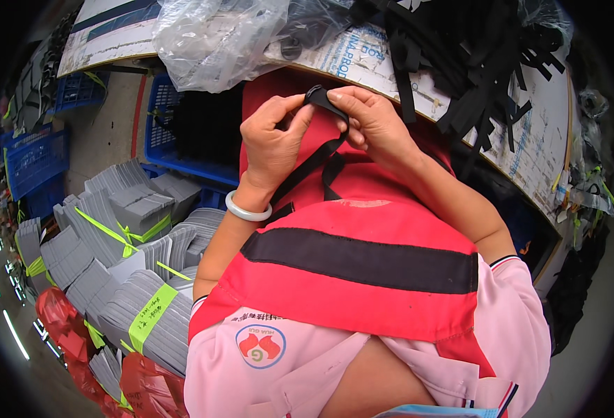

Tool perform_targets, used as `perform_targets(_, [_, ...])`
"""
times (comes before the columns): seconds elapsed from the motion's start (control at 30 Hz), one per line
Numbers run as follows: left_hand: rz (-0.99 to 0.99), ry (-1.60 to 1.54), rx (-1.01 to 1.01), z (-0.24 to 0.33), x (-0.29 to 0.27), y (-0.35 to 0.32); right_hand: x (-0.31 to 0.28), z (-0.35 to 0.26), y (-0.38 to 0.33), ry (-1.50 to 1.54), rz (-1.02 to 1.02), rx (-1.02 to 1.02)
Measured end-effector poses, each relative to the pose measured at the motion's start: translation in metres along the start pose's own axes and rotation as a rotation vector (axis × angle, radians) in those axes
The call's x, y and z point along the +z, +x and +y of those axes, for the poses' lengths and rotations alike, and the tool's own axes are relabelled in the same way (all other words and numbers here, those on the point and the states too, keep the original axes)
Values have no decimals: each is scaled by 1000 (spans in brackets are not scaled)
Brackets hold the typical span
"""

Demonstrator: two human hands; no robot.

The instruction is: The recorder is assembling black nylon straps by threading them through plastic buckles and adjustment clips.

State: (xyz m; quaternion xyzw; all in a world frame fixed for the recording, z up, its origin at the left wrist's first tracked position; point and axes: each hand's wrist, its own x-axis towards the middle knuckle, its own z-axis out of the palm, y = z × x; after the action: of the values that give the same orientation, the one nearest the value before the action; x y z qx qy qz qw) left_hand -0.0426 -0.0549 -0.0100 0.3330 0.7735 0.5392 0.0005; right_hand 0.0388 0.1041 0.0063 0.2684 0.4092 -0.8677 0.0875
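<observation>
Over my lap, at the table's near edge, my left hand (273, 136) and my right hand (375, 120) meet at a black webbing strap (333, 104). A small dark buckle (315, 93) sits at its upper end. My left thumb and forefinger pinch the buckle's left side, and my right fingers grip the strap just right of it. The rest of the strap loops down past my right fingers and lies across the red apron (390, 230). How the webbing runs through the buckle is too small to make out.
Ahead stands a worn white table (509, 150) with a pile of black straps (460, 52) hanging over its edge and clear plastic bags (220, 42). To the left are a blue crate (164, 132), grey sheet bundles (154, 306) tied with green strips, and red bags (150, 386).
</observation>
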Motion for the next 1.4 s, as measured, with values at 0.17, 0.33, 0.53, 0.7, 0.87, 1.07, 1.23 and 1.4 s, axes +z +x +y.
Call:
perform_targets(0.17, [5, 65, 20, 4, -5, -1, 6, 4, -2, 14, 33, 2])
perform_targets(0.33, [-23, 109, 41, -2, -4, -7, 2, 9, 1, 195, -38, 96])
perform_targets(0.53, [-54, 153, 168, -9, -1, -9, 5, 16, 5, -11, 46, -97])
perform_targets(0.7, [-97, -516, -483, -10, -10, -6, -1, 8, 9, -204, -15, -121])
perform_targets(0.87, [-81, -818, -864, -5, -3, -8, -4, 23, 9, -459, 7, -663])
perform_targets(1.07, [45, -688, -665, -3, 1, -8, 3, -5, -5, -471, 4, -316])
perform_targets(1.23, [14, -511, -562, 1, 3, -16, 1, -5, -3, -541, 26, -170])
perform_targets(1.4, [-14, -365, -305, -5, 0, -14, 10, -2, 2, -321, 17, -234])
